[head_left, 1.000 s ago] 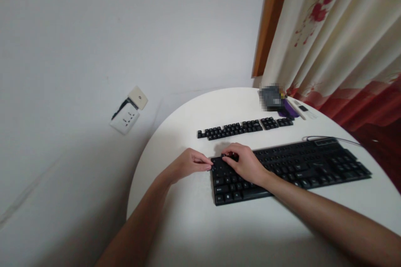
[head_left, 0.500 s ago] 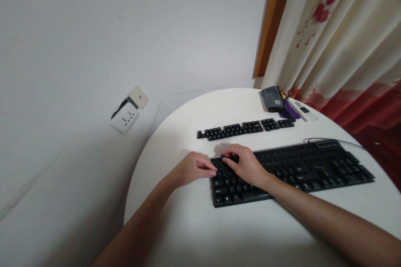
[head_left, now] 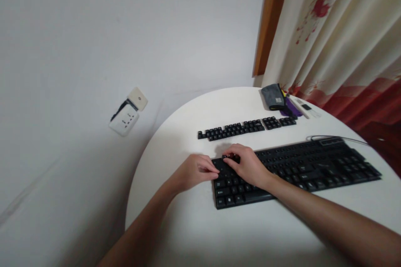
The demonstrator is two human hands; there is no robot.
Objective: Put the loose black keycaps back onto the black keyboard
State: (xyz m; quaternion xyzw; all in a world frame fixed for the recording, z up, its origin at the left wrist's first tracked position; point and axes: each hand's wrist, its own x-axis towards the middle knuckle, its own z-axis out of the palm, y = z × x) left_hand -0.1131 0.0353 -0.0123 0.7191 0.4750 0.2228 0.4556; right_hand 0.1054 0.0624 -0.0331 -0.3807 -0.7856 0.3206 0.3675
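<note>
A black keyboard (head_left: 307,169) lies across the round white table (head_left: 194,225). My left hand (head_left: 196,171) rests at the keyboard's left end, with its fingers curled and pressed against that edge. My right hand (head_left: 247,164) lies over the upper left keys, fingertips pinched together on a keycap in the top rows. What is between those fingertips is too small to see clearly. Behind the keyboard, loose black keycaps (head_left: 238,128) are laid out in a long row.
A grey pouch (head_left: 273,96), a purple item (head_left: 290,110) and a white remote-like stick (head_left: 305,108) lie at the table's far edge by the flowered curtain (head_left: 338,37). The keyboard cable (head_left: 344,138) runs off to the right. A wall socket (head_left: 125,117) hangs loose on the left.
Both hands stay at the keyboard's left end. The left hand has shifted slightly nearer and closer to the edge, and the view has drifted a little.
</note>
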